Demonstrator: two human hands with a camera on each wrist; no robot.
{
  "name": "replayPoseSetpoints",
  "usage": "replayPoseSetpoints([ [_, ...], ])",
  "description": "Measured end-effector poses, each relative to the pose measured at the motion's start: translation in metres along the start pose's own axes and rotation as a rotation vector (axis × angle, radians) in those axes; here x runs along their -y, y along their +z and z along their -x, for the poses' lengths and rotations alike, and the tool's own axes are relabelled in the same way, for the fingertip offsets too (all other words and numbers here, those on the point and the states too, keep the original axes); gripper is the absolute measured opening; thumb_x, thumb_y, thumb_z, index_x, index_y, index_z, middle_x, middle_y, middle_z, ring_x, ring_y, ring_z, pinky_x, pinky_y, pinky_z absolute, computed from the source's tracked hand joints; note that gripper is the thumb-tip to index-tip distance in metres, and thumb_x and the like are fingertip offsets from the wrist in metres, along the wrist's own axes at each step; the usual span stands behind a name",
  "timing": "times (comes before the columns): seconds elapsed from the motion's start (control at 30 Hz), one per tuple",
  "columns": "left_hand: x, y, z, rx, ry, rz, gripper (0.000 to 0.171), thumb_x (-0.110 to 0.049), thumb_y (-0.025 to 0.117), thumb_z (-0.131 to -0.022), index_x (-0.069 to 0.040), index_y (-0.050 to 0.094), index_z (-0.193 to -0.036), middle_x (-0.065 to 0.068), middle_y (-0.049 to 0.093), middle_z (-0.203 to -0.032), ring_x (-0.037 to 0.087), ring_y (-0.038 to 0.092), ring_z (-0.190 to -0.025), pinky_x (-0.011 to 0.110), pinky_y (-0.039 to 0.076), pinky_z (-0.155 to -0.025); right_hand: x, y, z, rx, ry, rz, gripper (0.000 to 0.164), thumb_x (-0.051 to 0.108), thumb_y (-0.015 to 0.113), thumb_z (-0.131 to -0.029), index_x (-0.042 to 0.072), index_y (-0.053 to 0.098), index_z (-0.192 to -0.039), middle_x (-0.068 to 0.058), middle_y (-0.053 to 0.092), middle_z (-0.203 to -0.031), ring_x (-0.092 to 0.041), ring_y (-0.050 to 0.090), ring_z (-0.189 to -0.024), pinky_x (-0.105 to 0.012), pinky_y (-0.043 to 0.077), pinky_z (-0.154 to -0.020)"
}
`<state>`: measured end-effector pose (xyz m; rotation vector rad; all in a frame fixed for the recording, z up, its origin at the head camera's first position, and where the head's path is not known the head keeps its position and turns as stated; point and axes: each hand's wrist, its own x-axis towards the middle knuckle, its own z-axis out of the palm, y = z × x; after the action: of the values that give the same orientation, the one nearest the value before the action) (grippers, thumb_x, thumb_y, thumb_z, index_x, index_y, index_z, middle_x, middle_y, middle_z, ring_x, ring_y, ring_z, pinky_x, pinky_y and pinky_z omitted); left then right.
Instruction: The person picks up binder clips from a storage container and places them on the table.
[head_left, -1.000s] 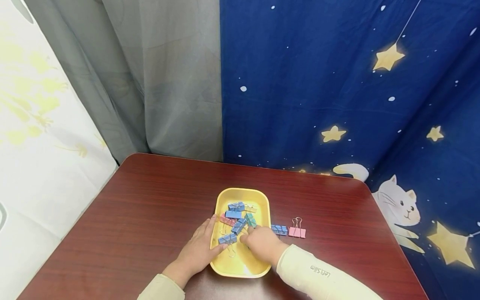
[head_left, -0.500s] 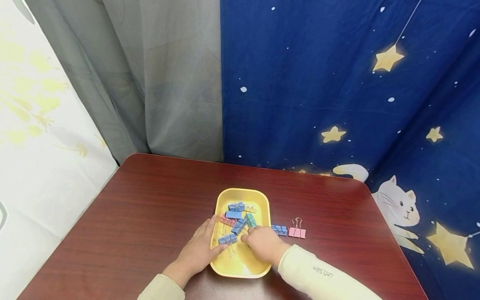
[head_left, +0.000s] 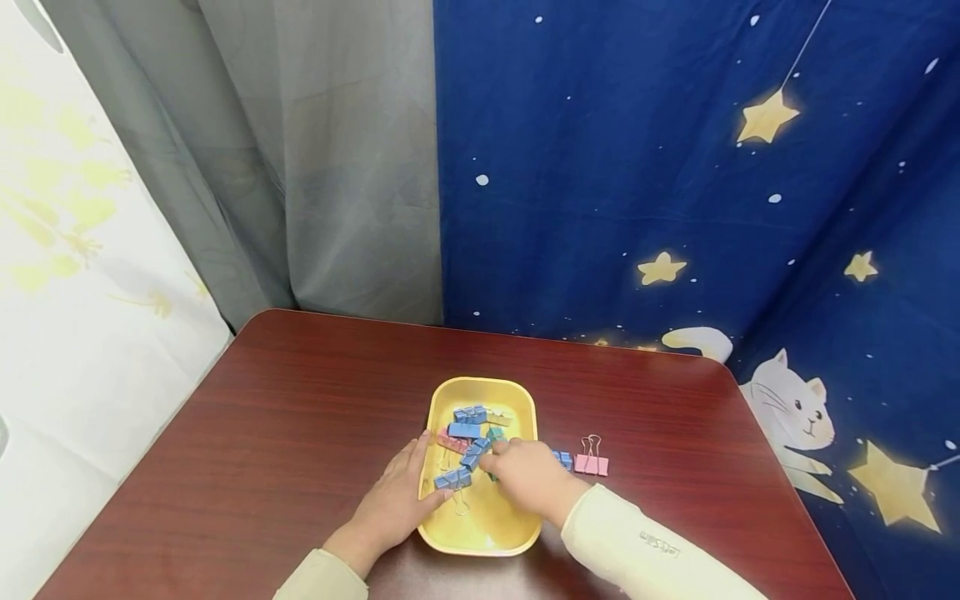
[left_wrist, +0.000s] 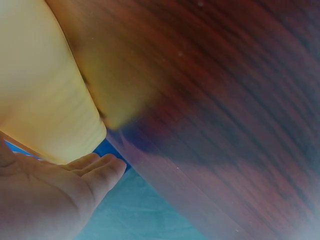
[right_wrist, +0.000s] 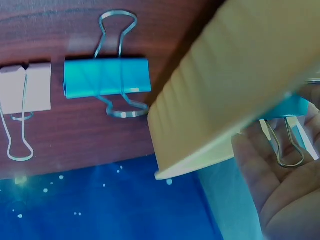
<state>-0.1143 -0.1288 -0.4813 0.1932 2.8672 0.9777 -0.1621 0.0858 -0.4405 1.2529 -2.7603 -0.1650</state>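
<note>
A yellow tray (head_left: 483, 537) stands on the table in the head view, with several blue, pink, green and yellow binder clips in it. My left hand (head_left: 390, 496) holds the tray's left wall, thumb over the rim beside a blue binder clip (head_left: 453, 478). In the left wrist view the fingers (left_wrist: 102, 172) lie straight along the wall's outside. Over the tray's right half, my right hand (head_left: 528, 475) has its fingers curled. The right wrist view has a teal-looking binder clip (right_wrist: 290, 107) in its grasp, partly hidden by the tray wall. My hand covers part of a green binder clip (head_left: 495, 433).
Right of the tray, a pink binder clip (head_left: 592, 464) lies on the dark red table (head_left: 330, 383). Beside it is a blue binder clip (right_wrist: 107, 77), partly behind my right hand in the head view. A grey curtain (head_left: 360, 167) and a blue star-patterned curtain (head_left: 570, 167) hang behind.
My right hand has risen slightly and shifted towards the tray's far end, now covering more of the green binder clip. The left hand keeps its place on the tray.
</note>
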Motion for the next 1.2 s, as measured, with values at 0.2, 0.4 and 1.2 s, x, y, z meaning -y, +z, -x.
replayPoseSetpoints([
  [0.2, -0.001, -0.002, 0.001, 0.001, -0.005, 0.015, 0.086, -0.042, 0.069, -0.086, -0.006, 0.026, -0.152, 0.025, 0.034, -0.15, 0.041, 0.032, -0.138, 0.058, 0.033, -0.107, -0.005, -0.016, 0.004, -0.054, 0.015, -0.048, 0.017, 0.014, 0.072, -0.079, 0.021, 0.07, -0.095, 0.005, 0.06, -0.079, -0.013, 0.057, -0.065, -0.027, 0.047, -0.05],
  [0.4, -0.001, -0.003, 0.002, -0.006, -0.004, 0.012, 0.087, -0.043, 0.069, -0.086, -0.007, 0.026, -0.152, 0.024, 0.033, -0.151, 0.041, 0.032, -0.139, 0.058, 0.033, -0.106, -0.012, -0.022, 0.01, -0.115, 0.051, -0.087, 0.015, 0.016, 0.074, -0.08, 0.02, 0.069, -0.094, 0.005, 0.058, -0.078, -0.014, 0.057, -0.069, -0.027, 0.045, -0.051],
  [1.2, -0.001, 0.005, 0.002, -0.023, -0.014, 0.002, 0.087, -0.044, 0.069, -0.086, -0.006, 0.026, -0.152, 0.026, 0.034, -0.149, 0.042, 0.033, -0.137, 0.059, 0.033, -0.106, -0.047, -0.032, 0.044, -0.353, 0.161, -0.07, 0.024, 0.013, 0.079, -0.076, 0.016, 0.071, -0.098, 0.003, 0.063, -0.086, -0.015, 0.061, -0.075, -0.028, 0.052, -0.054],
])
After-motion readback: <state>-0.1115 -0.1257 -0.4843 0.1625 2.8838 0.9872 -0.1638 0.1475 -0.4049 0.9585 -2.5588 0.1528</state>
